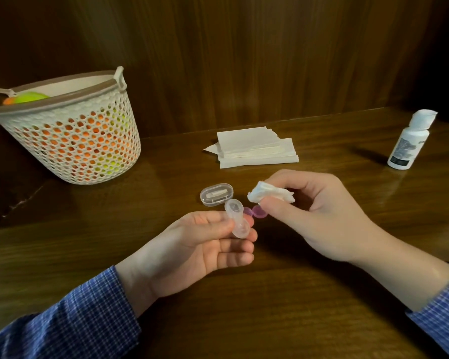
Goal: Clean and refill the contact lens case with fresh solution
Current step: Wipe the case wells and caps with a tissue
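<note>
My left hand (205,244) holds the clear lens case (237,219) above the counter (270,320), thumb on one side and fingertips on the other, pinching it near its lower cup so the upper cup points up and away from me. My right hand (319,216) has its fingers (272,204) curled round a crumpled wad of tissue (266,194), held just beside the case but not touching it.

The case looks light, thin and stiff, and I judge it slick, more so if wet, so a pinch across the narrow middle or around one cup should steady it best while the tissue goes into the other cup. The tissue is soft and will tear or shed if I twist hard, so a gentle dab seems wiser.

Two small purple caps (255,211) lie on the counter just under my right fingers; they are light enough to be knocked away by a careless move. A small clear box (216,194) sits just beyond the case. The stack of napkins (254,149) lies farther back, the white bottle (410,141) stands well apart to the right near the counter's back edge, and the basket (70,133) stands far left. The stretch of counter nearest me gives room to set the case down flat for filling.
</note>
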The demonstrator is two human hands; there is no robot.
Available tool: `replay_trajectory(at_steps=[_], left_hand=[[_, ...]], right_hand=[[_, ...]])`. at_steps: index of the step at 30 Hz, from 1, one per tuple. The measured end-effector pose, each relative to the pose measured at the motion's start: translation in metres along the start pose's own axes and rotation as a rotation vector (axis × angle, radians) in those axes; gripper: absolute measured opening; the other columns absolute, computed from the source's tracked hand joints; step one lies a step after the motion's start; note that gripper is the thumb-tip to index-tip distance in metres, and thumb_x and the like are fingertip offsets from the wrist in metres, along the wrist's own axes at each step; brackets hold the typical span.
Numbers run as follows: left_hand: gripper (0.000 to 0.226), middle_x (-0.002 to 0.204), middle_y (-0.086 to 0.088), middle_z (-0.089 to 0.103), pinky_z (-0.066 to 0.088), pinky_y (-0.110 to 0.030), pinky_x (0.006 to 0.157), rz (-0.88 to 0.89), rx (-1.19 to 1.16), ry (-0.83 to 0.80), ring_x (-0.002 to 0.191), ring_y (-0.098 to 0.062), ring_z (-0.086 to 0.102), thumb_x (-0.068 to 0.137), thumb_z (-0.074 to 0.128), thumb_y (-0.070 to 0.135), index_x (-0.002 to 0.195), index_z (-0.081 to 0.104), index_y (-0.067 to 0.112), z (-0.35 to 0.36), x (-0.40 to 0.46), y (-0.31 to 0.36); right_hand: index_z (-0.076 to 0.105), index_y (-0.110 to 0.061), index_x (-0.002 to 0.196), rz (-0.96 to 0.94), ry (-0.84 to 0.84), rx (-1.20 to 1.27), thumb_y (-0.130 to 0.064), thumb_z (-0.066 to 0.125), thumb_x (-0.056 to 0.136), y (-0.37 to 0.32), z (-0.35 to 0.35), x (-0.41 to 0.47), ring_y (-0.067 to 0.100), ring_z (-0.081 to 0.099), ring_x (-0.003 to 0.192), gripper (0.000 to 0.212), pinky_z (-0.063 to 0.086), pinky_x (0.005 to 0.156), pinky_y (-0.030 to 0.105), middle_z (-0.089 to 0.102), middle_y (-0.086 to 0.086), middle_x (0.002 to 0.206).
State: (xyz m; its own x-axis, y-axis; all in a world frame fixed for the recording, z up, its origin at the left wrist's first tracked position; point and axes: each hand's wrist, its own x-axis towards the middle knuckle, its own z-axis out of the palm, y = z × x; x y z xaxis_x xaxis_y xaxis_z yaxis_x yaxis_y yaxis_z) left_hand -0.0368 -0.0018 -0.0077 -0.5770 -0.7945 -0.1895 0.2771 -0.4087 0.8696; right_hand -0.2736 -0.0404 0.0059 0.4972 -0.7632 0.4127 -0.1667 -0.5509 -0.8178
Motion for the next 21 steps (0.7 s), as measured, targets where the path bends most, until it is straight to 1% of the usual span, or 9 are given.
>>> replay_trajectory(at_steps=[2, 3, 5, 7, 10, 12, 15, 19, 21], left_hand=[[0.046, 0.104, -0.012, 0.071, 0.059, -0.030, 0.080, 0.005, 0.011, 0.008, 0.090, -0.018, 0.070, 0.097, 0.068, 0.020, 0.134, 0.060, -0.006, 0.000, 0.001, -0.001], [0.050, 0.103, -0.012, 0.070, 0.059, -0.031, 0.080, 0.010, 0.005, 0.012, 0.089, -0.018, 0.069, 0.097, 0.068, 0.019, 0.138, 0.055, -0.005, 0.000, 0.001, -0.002], [0.051, 0.102, -0.012, 0.069, 0.059, -0.032, 0.079, 0.025, -0.009, 0.023, 0.088, -0.019, 0.069, 0.095, 0.072, 0.021, 0.141, 0.056, 0.005, 0.001, 0.001, -0.002], [0.049, 0.101, -0.012, 0.069, 0.059, -0.031, 0.079, 0.042, 0.028, 0.024, 0.088, -0.019, 0.069, 0.094, 0.074, 0.024, 0.139, 0.061, 0.011, 0.003, 0.002, -0.002], [0.039, 0.100, -0.009, 0.069, 0.058, -0.029, 0.079, 0.042, 0.102, 0.024, 0.088, -0.016, 0.068, 0.100, 0.064, 0.024, 0.137, 0.064, 0.012, 0.004, 0.003, -0.004], [0.036, 0.098, -0.008, 0.068, 0.057, -0.028, 0.078, 0.036, 0.121, 0.029, 0.087, -0.015, 0.067, 0.102, 0.060, 0.023, 0.134, 0.066, 0.010, 0.004, 0.004, -0.004], [0.032, 0.094, -0.008, 0.068, 0.057, -0.027, 0.076, 0.031, 0.151, 0.045, 0.084, -0.014, 0.066, 0.101, 0.059, 0.023, 0.125, 0.069, 0.005, 0.005, 0.002, -0.005], [0.040, 0.092, -0.009, 0.066, 0.056, -0.025, 0.073, 0.015, 0.168, 0.057, 0.082, -0.014, 0.064, 0.103, 0.054, 0.020, 0.128, 0.059, -0.012, 0.005, 0.001, -0.004], [0.041, 0.091, -0.008, 0.065, 0.055, -0.026, 0.072, 0.001, 0.179, 0.041, 0.081, -0.013, 0.062, 0.104, 0.053, 0.020, 0.128, 0.059, -0.013, 0.006, 0.000, -0.002]], right_hand=[[0.077, -0.031, 0.103, -0.030, 0.045, -0.096, -0.024, 0.071, 0.095, 0.001, 0.004, -0.001, 0.013, 0.070, 0.099, 0.012, 0.054, 0.083, 0.020, 0.075, -0.016, 0.095], [0.077, -0.031, 0.101, -0.044, 0.059, -0.119, -0.025, 0.071, 0.094, 0.002, 0.005, -0.002, 0.013, 0.070, 0.099, 0.011, 0.054, 0.082, 0.021, 0.075, -0.016, 0.095], [0.079, -0.029, 0.099, -0.072, 0.084, -0.172, -0.027, 0.071, 0.093, 0.003, 0.008, -0.003, 0.014, 0.068, 0.098, 0.010, 0.055, 0.080, 0.024, 0.073, -0.016, 0.094], [0.080, -0.026, 0.099, -0.111, 0.104, -0.229, -0.028, 0.069, 0.093, 0.005, 0.011, -0.003, 0.014, 0.067, 0.096, 0.012, 0.055, 0.078, 0.025, 0.071, -0.016, 0.093], [0.080, -0.023, 0.104, -0.156, 0.091, -0.291, -0.026, 0.068, 0.094, 0.007, 0.015, -0.004, 0.013, 0.066, 0.091, 0.016, 0.055, 0.074, 0.025, 0.069, -0.013, 0.094], [0.081, -0.022, 0.105, -0.157, 0.065, -0.335, -0.027, 0.068, 0.095, 0.009, 0.017, -0.005, 0.012, 0.065, 0.088, 0.017, 0.055, 0.072, 0.029, 0.067, -0.012, 0.093], [0.082, -0.029, 0.105, -0.079, -0.011, -0.309, -0.031, 0.065, 0.095, 0.009, 0.019, -0.005, 0.013, 0.063, 0.088, 0.019, 0.054, 0.072, 0.031, 0.065, -0.013, 0.090], [0.082, -0.035, 0.104, 0.015, -0.093, -0.210, -0.031, 0.067, 0.095, 0.008, 0.016, -0.005, 0.014, 0.063, 0.092, 0.017, 0.053, 0.076, 0.026, 0.065, -0.012, 0.092], [0.082, -0.035, 0.103, 0.030, -0.104, -0.225, -0.030, 0.070, 0.094, 0.007, 0.015, -0.005, 0.011, 0.063, 0.093, 0.015, 0.052, 0.077, 0.022, 0.065, -0.015, 0.093]])
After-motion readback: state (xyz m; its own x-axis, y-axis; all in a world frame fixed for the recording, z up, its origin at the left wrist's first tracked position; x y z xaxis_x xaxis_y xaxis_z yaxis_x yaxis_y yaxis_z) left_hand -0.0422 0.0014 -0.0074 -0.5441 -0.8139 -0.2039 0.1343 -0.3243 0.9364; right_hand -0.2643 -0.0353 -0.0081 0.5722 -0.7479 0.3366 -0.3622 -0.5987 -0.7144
